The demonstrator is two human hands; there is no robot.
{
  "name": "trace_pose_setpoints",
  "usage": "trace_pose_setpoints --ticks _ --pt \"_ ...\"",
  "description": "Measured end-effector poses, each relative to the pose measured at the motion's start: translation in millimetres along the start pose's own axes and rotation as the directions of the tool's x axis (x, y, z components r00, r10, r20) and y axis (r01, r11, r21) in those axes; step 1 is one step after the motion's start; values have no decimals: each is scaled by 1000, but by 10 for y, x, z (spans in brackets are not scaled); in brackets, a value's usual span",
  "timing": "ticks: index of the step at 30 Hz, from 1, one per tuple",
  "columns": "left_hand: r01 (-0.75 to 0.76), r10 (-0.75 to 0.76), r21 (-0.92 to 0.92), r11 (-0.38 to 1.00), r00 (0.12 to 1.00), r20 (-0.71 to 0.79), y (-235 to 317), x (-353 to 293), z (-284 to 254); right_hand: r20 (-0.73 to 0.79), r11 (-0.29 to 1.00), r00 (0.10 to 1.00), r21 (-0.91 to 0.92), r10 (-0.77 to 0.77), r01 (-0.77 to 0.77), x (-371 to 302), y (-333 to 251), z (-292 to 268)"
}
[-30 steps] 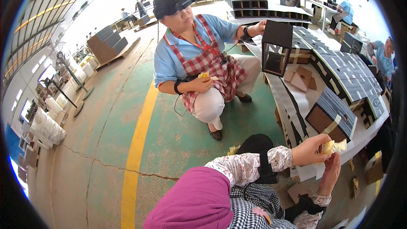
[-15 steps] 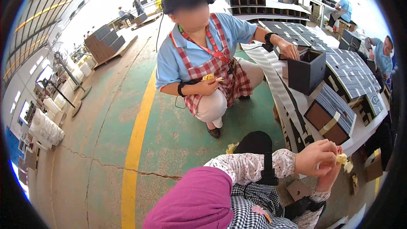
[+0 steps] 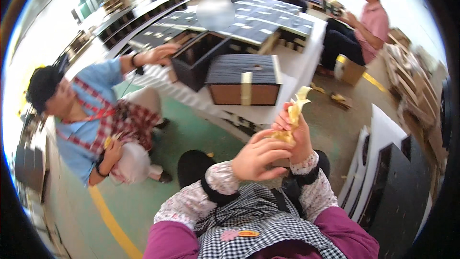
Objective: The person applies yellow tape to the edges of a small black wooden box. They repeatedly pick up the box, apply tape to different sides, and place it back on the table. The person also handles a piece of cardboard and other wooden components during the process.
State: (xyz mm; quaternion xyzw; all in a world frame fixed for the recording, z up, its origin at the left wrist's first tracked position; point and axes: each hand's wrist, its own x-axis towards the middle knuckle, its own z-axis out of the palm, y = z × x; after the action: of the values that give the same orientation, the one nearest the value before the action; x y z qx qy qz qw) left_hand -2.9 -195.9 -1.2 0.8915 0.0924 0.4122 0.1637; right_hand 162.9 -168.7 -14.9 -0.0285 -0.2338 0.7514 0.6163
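Both hands are raised together in front of my checked apron. My right hand [image 3: 301, 140] is closed around crumpled yellow tape [image 3: 298, 106], with a loose end sticking up above the fingers. My left hand [image 3: 262, 156] reaches across to it, fingers bent against a lower wad of the same tape between the two hands. Beyond them, on the white-covered table, lies a box [image 3: 243, 94] with a dark ribbed top, a brown side and a pale tape strip down its front. Beside it a dark open box [image 3: 199, 60] is touched by a co-worker's hand [image 3: 163, 53].
A co-worker in a red checked apron [image 3: 103, 120] squats at the left. Taped dark panels [image 3: 254, 21] cover the table behind the boxes. Dark and white boards [image 3: 397, 182] lean at my right. Further back sits a person in pink [image 3: 371, 31] near a cardboard box [image 3: 349, 69].
My view has swung to the right, bringing the boxes ahead of me and the co-worker to the left. My hands stay together, and more of the yellow tape shows.
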Motion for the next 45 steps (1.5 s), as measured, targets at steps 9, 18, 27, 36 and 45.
trace_pose_setpoints --ticks 9,18,27,36,45 --pt "504 -585 -367 782 797 -151 -232 257 -207 -91 459 996 -884 23 -91 -165 -62 43" --pt "550 -764 -700 456 645 10 -499 41 -269 -130 492 989 -858 73 -149 -216 -113 37" --pt "545 -577 -231 806 810 -103 -351 -65 -337 -151 572 982 -818 -112 -60 -233 -203 30" --pt "113 -133 115 987 974 181 -157 -117 33 -116 305 944 -952 -307 -18 -123 -248 -171" --pt "329 -300 -292 898 944 139 -348 -122 11 -414 894 859 -436 -301 103 49 -471 -270"
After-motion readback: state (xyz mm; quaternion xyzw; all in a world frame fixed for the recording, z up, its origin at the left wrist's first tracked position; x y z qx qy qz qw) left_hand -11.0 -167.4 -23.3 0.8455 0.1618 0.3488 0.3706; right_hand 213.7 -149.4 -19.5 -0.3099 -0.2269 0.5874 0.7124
